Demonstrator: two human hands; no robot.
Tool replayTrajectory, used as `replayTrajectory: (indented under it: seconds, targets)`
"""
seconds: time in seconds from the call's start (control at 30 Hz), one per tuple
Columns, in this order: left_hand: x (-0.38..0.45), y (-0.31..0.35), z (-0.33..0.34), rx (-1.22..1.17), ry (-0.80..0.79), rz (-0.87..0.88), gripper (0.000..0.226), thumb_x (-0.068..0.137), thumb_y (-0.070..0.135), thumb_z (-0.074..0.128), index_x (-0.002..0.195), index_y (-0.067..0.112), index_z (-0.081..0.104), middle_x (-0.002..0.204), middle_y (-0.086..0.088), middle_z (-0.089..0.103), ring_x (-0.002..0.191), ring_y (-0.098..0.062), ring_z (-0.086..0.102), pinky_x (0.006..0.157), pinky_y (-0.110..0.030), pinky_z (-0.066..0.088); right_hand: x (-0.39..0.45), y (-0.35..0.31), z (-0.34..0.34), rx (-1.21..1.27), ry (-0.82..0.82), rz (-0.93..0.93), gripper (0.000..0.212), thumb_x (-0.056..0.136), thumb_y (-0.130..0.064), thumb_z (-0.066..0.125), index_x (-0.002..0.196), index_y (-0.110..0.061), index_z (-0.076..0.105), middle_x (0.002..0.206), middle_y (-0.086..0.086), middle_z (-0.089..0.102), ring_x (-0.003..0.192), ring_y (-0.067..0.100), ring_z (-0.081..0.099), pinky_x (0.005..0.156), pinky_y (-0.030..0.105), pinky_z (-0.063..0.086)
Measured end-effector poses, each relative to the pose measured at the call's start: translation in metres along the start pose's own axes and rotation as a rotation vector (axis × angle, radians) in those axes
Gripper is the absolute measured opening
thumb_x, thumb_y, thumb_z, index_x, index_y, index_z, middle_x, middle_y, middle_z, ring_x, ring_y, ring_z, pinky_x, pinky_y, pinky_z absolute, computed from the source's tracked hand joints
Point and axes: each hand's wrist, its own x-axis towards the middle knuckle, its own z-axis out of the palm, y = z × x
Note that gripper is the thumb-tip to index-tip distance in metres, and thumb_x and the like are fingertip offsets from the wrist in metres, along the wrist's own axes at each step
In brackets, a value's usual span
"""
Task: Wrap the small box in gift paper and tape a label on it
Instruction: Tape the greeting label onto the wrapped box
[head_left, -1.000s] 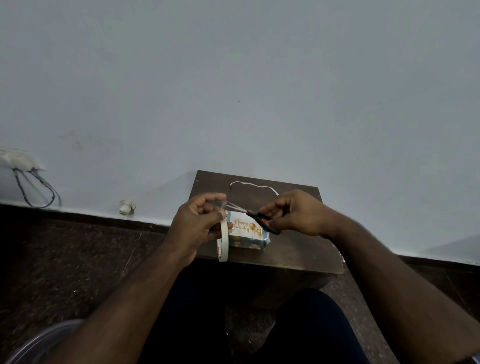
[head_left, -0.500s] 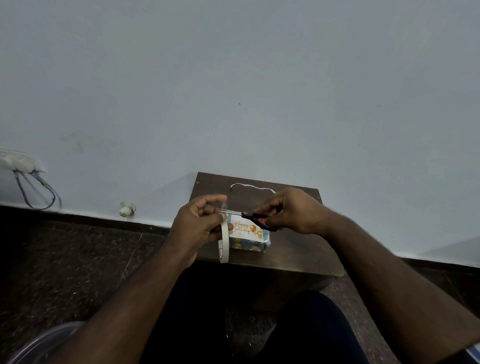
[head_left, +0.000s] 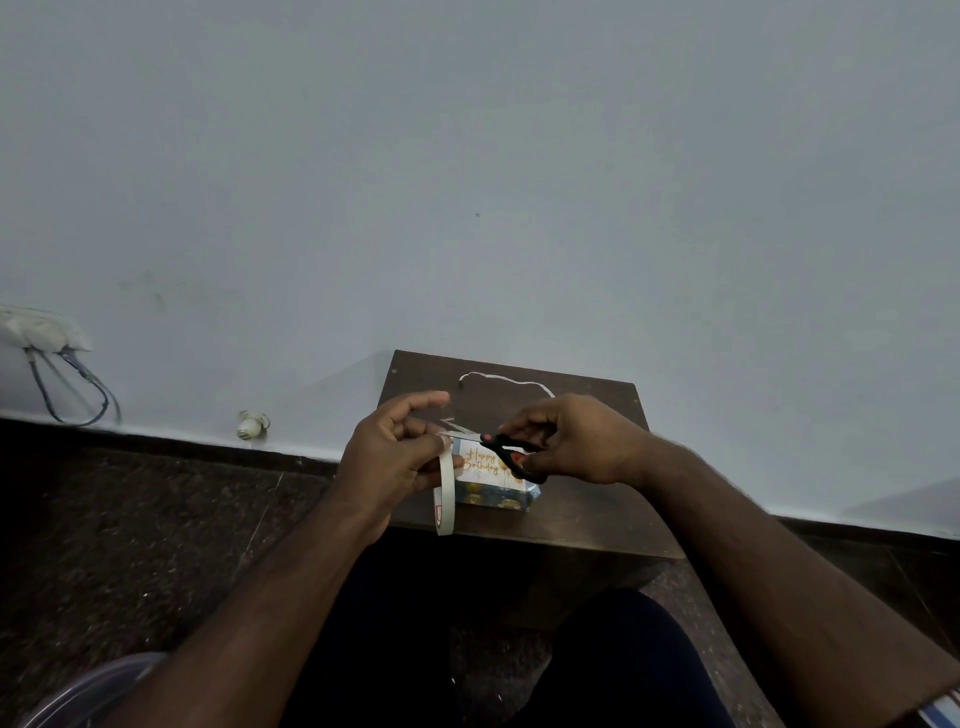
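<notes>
Resting on the small dark wooden table (head_left: 587, 512), near its front edge, the wrapped box (head_left: 493, 493) in blue patterned gift paper, with a white "Happy Birthday" label (head_left: 480, 462) in gold script lying on its top face. Held upright just left of the box, partly overlapping its left end in this view, a roll of clear tape (head_left: 445, 493), gripped by the left hand (head_left: 395, 457) with thumb and curled fingers around the upper part of the ring, index finger stretched out above the rest. Drawn from the roll toward the right, above the box's left end, a short strip of tape, faint and hard to trace. Closed around the black handles with red inserts, just above the box's right half, the right hand (head_left: 571, 441), grasping a pair of scissors (head_left: 496, 449) whose blades point left at the strip beside the left hand's fingertips; blades slightly parted at the tips, though too small to say whether touching the tape. Behind the box, along the far part of the table, a thin white string (head_left: 506, 379) lying in a loose curve. Behind the table, a pale grey wall (head_left: 467, 182); far left of the box, low on that wall, an electrical socket (head_left: 39, 330) with wires hanging down, and nearer, a small white fitting (head_left: 252, 423). In front of the box, below the table edge, dark trousers (head_left: 613, 665).
</notes>
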Motion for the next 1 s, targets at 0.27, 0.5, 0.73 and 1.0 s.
replayTrajectory:
  seconds: [0.27, 0.5, 0.73, 1.0]
  targets:
    - [0.000, -0.002, -0.003, -0.039, 0.045, 0.016, 0.043, 0.093, -0.005, 0.063, 0.125, 0.023, 0.064, 0.093, -0.014, 0.070, 0.086, -0.034, 0.075, 0.071, -0.043, 0.063, -0.014, 0.051, 0.019, 0.201, 0.276, 0.272, 0.017, 0.081, -0.011, 0.078, 0.088, -0.026, 0.077, 0.079, -0.010, 0.076, 0.075, 0.004, 0.070, 0.074, 0.026, 0.057]
    - [0.002, -0.003, 0.002, -0.044, 0.059, 0.019, 0.052, 0.092, -0.003, 0.065, 0.136, 0.023, 0.054, 0.098, -0.014, 0.072, 0.089, -0.030, 0.076, 0.075, -0.043, 0.062, -0.023, 0.106, 0.060, -0.149, 0.266, 0.578, 0.015, 0.081, -0.030, 0.073, 0.071, -0.020, 0.069, 0.072, 0.002, 0.066, 0.079, 0.024, 0.066, 0.060, 0.027, 0.043]
    - [0.000, -0.002, 0.003, -0.043, 0.028, 0.007, 0.055, 0.092, -0.004, 0.065, 0.139, 0.022, 0.050, 0.103, -0.016, 0.071, 0.087, -0.027, 0.076, 0.065, -0.032, 0.062, -0.018, 0.112, 0.081, -0.228, 0.214, 0.632, 0.028, 0.091, -0.038, 0.059, 0.096, -0.014, 0.071, 0.098, 0.012, 0.072, 0.097, 0.034, 0.067, 0.068, 0.029, 0.044]
    - [0.000, -0.002, 0.006, -0.034, -0.006, 0.003, 0.056, 0.091, -0.003, 0.066, 0.136, 0.026, 0.051, 0.106, -0.015, 0.071, 0.089, -0.025, 0.076, 0.064, -0.030, 0.062, -0.011, 0.030, 0.052, 0.331, 0.514, 0.301, 0.008, 0.085, -0.019, 0.073, 0.091, -0.025, 0.073, 0.087, -0.009, 0.074, 0.080, 0.001, 0.068, 0.071, 0.017, 0.053]
